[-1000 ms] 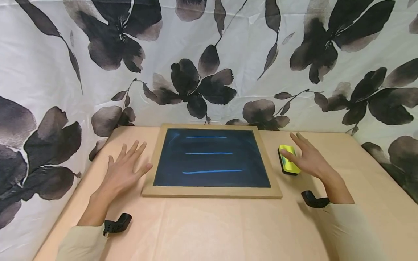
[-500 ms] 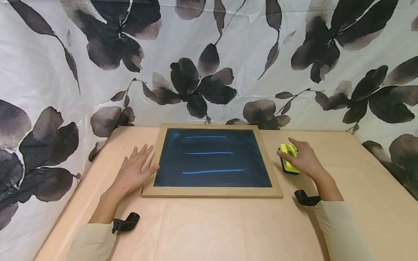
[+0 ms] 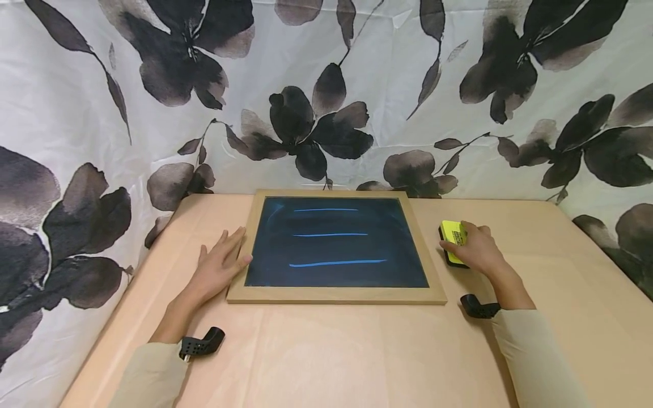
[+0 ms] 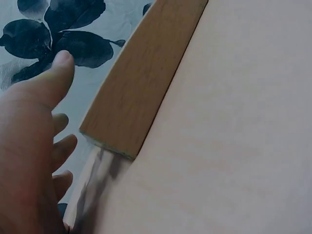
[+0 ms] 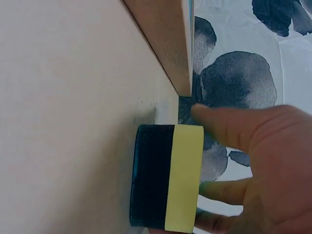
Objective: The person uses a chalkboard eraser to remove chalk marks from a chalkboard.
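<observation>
A small blackboard [image 3: 336, 249] in a light wooden frame lies on the table, with three blue chalk lines across it. My left hand [image 3: 216, 272] is spread at the frame's left side, fingertips and thumb right at the wood. In the left wrist view the thumb and fingertips show beside the wooden frame [image 4: 144, 78]. To the board's right, my right hand [image 3: 479, 249] holds a yellow-and-black board eraser [image 3: 453, 231], thumb on its left side and fingers over its far right part. The right wrist view shows the eraser's layered side [image 5: 168, 178], its black face toward the table.
The pale wooden table [image 3: 326, 351] stretches in front of the board and to both sides. Behind it hangs a white cloth [image 3: 398, 68] with dark flowers. Each wrist wears a black camera mount, the left one [image 3: 203, 343] and the right one [image 3: 479, 306].
My left hand has moved right to the board frame. The right hand has come in and down onto the eraser, its fingers closing about it. The head view has shifted slightly.
</observation>
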### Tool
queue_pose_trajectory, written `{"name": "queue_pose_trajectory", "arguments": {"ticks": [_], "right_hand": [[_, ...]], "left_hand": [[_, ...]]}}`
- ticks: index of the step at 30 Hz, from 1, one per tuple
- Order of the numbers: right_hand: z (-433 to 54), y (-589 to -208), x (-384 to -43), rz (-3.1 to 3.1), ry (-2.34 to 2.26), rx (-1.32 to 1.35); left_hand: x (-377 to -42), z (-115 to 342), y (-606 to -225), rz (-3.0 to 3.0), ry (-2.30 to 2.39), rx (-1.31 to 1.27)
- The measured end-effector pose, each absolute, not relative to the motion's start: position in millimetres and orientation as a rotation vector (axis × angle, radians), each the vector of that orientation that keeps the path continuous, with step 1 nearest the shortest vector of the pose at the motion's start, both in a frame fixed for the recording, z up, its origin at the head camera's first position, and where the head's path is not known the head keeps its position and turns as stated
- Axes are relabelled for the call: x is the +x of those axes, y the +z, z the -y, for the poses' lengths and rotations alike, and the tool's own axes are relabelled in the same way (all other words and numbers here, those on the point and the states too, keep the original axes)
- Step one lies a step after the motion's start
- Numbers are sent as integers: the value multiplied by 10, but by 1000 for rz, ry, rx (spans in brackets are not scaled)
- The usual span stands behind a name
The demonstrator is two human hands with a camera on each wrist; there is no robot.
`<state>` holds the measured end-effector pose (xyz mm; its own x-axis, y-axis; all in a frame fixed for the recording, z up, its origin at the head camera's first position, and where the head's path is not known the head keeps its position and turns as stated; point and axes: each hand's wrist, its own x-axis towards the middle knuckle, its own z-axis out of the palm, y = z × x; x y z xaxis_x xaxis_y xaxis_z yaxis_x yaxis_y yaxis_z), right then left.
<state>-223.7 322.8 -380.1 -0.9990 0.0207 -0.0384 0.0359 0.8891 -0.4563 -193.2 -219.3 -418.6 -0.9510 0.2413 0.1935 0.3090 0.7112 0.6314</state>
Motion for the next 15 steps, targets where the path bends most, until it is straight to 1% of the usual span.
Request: {"name": "queue_pose_trajectory", "arguments": {"ticks": [10,15], "right_hand": [[-3292,-3878,-2257,-3010,-801,85],[-3295,-3872,-2225,-3014,-789,113]], "left_hand": [[-1938,2198,-4273,2889,-853,-518],[-1917,2191,-4275,2892,-828,-527]]}}
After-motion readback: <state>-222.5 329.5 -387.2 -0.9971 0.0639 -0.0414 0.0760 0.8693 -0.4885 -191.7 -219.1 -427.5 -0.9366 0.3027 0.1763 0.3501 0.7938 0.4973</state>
